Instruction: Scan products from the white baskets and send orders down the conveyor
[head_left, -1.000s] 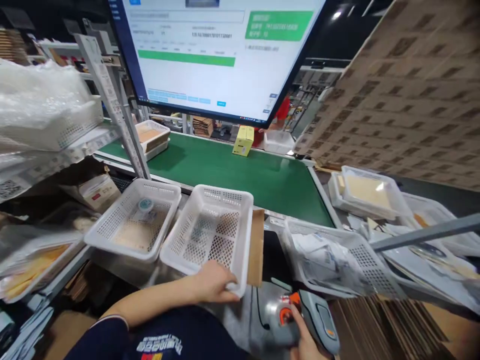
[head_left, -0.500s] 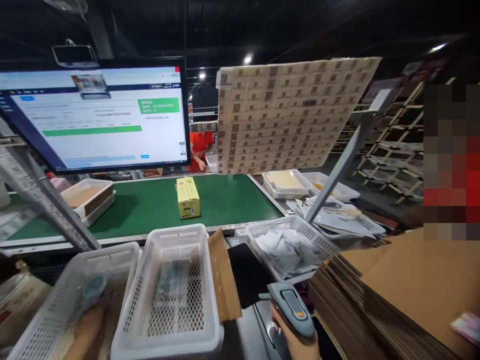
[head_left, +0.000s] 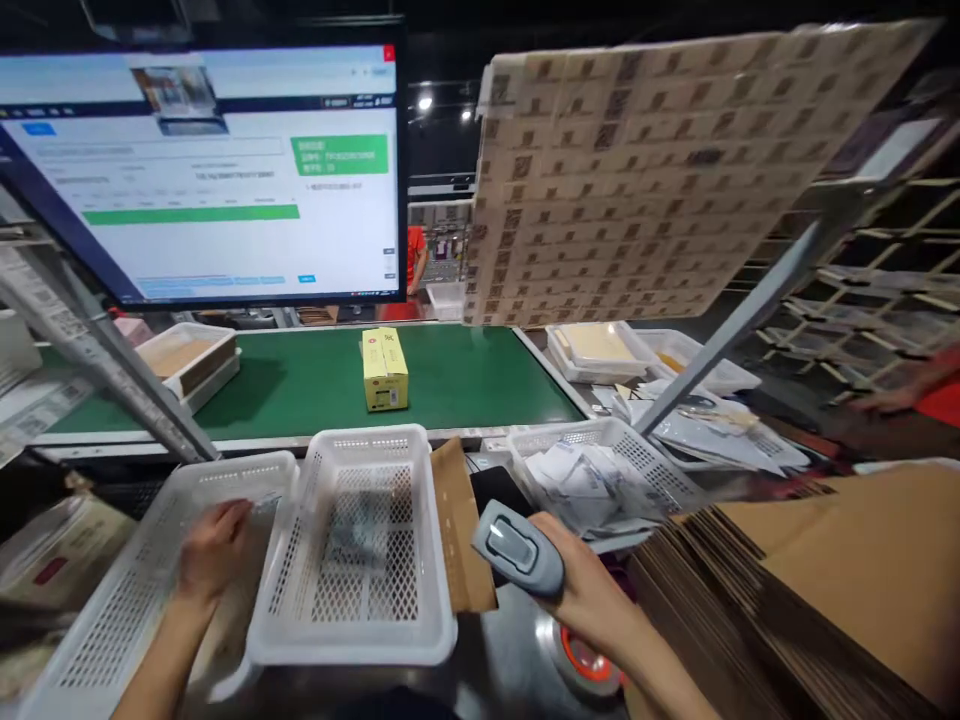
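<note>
My right hand (head_left: 577,575) grips a grey barcode scanner (head_left: 517,548), raised over the bench just right of the middle white basket (head_left: 352,645). That basket has perforated walls and a blurred dark bluish patch inside. Over the left white basket (head_left: 82,640) is my left hand (head_left: 214,550), its fingers closed. Something clear and film-like shows by its fingertips, too blurred to name. A brown cardboard piece (head_left: 461,530) stands against the middle basket's right side.
A yellow box (head_left: 386,370) stands on the green conveyor belt (head_left: 480,375). Above hang a monitor (head_left: 225,240) and a label-covered board (head_left: 645,180). Right are a basket of white papers (head_left: 675,490), stacked cardboard (head_left: 847,540) and a tape roll (head_left: 589,655). People in red are beyond.
My right hand has lifted the scanner up and leftward, turning it. My left hand has moved up and right within the left basket; the round teal-topped thing by it no longer shows. The view has shifted.
</note>
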